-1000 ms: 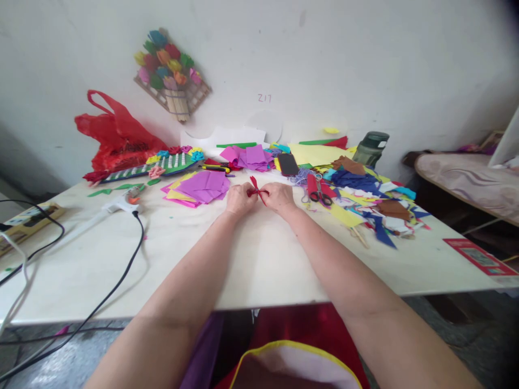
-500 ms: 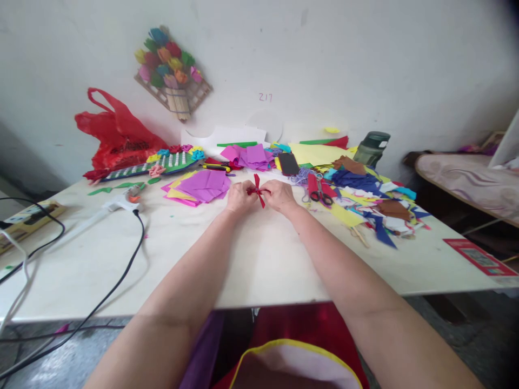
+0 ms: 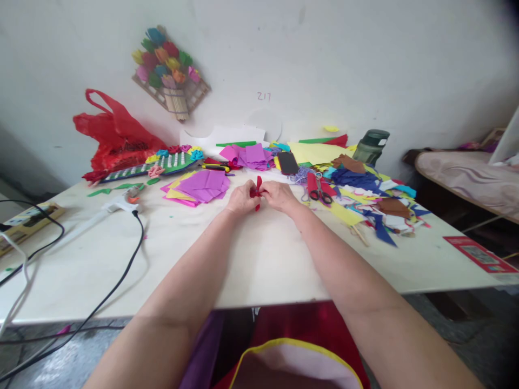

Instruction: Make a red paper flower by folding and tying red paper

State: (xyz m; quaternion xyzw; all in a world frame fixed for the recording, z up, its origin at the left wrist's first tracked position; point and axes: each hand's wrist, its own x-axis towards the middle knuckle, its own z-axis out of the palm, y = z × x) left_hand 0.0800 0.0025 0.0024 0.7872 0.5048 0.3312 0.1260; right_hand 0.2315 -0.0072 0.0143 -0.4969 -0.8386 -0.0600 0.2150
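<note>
Between my two hands, over the middle of the table, is a small piece of folded red paper (image 3: pixel 258 186), its ends sticking up and down past my fingers. My left hand (image 3: pixel 242 198) is closed on its left side. From the right, my right hand (image 3: pixel 279 195) pinches the same paper, fingertips close to those of the left. My fingers cover most of its shape. Left of my hands lies a stack of purple paper sheets (image 3: pixel 205 186) with yellow and pink ones beneath. Scissors (image 3: pixel 320 192) rest on red paper to the right.
A glue gun (image 3: pixel 121 204) with a black cable lies at left, near a red plastic bag (image 3: pixel 117 132). A phone (image 3: pixel 288 163), coloured paper scraps (image 3: pixel 391 208) and a green bottle (image 3: pixel 371 147) stand or lie on the right. A paper-flower decoration (image 3: pixel 172 73) hangs on the wall.
My hands have drawn slightly closer together. The red paper's crossed ends, spread out before, now show narrower and more upright between my fingers.
</note>
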